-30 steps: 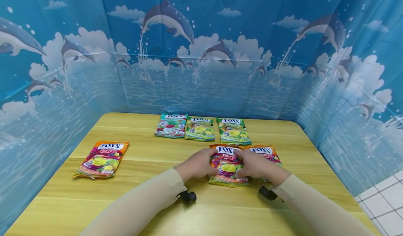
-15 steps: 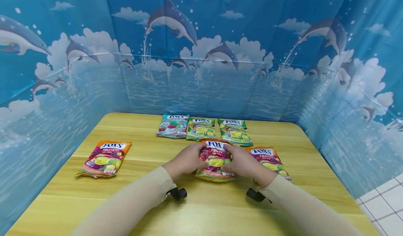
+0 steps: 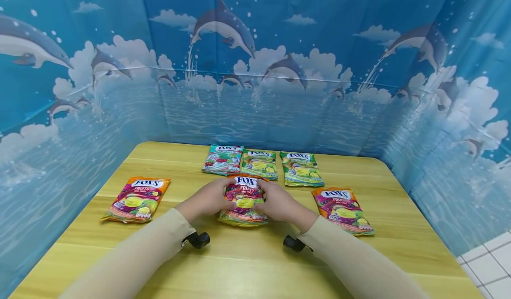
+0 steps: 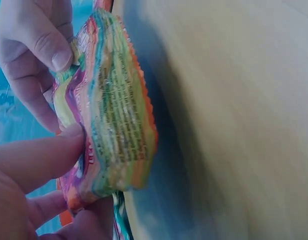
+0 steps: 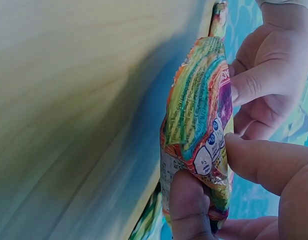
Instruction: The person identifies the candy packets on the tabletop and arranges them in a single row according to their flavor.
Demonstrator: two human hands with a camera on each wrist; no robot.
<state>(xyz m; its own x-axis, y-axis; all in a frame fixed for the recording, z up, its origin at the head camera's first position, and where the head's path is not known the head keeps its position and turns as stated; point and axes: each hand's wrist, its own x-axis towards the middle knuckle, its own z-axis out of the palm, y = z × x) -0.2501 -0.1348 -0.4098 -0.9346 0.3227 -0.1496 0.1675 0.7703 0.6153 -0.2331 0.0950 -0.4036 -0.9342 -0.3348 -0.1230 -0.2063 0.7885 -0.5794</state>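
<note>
A purple and orange candy bag (image 3: 244, 201) marked FOX'S FRUITS is held between both hands near the middle of the table. My left hand (image 3: 209, 198) grips its left side, thumb on the front and fingers behind. The right side is gripped likewise by my right hand (image 3: 278, 202). In both wrist views the bag (image 4: 116, 110) is raised off the wood, its striped bottom edge facing the camera. Just behind it lie a teal candy bag (image 3: 222, 159) and a yellow-green candy bag (image 3: 259, 163).
A green candy bag (image 3: 302, 169) lies at the back, right of the yellow-green one. Matching fruit bags lie at the left (image 3: 137, 200) and the right (image 3: 343, 211) of the wooden table (image 3: 239, 263). A dolphin-print curtain (image 3: 255, 108) surrounds the back and sides.
Both hands have carried the fruit candy bag leftward, away from the right-hand fruit bag, which is now fully uncovered. The camera view has shifted slightly.
</note>
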